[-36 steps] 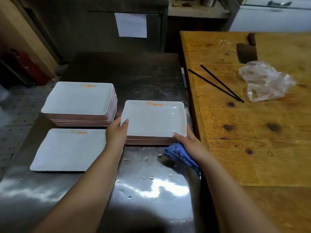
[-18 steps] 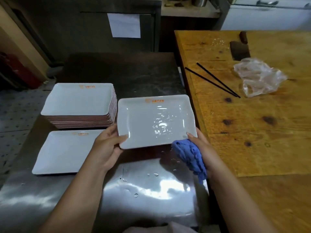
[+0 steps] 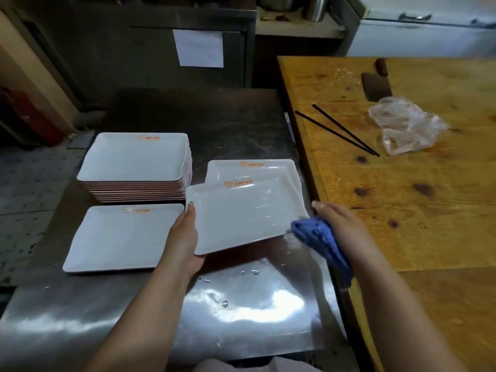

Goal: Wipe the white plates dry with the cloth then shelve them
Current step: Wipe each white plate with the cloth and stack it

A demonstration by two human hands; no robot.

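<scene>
White plate [image 3: 241, 213], wet and tilted, is gripped at its near-left corner by the left hand [image 3: 185, 237]; the right hand [image 3: 341, 226] clutches a blue cloth [image 3: 319, 237] against its right corner. Below lies another plate [image 3: 268, 167] on the steel counter [image 3: 241, 304].
</scene>
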